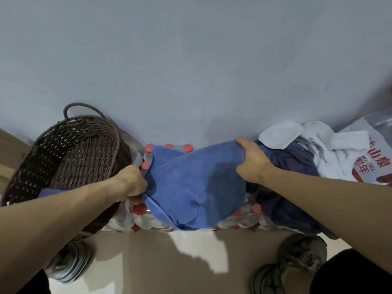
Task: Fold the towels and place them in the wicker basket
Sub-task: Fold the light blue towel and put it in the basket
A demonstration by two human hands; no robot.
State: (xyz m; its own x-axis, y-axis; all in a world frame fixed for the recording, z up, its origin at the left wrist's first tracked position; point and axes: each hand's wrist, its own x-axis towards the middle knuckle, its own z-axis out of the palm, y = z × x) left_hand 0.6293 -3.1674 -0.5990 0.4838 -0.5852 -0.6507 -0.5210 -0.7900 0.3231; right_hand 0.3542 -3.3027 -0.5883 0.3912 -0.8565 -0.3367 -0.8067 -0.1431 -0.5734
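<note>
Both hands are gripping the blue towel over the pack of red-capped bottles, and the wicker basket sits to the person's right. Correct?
Not quite. The head view shows the wicker basket on the person's left, beside the left hand. The rest holds: it and the right hand grip the blue towel over the red-capped bottles.

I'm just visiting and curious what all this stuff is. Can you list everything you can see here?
blue towel: one, bright blue, spread over the bottles, held at both ends
basket: one, dark brown wicker, left, something blue inside
water bottles: a pack, clear with red caps, under the towel; count unclear
dark cloth: one, navy, right of the blue towel
pale towels: a heap, whitish, far right
plastic bag: one, clear with red print, far right
shoes: grey, on the floor
left hand: grips the towel's left end
right hand: grips its right end
</note>
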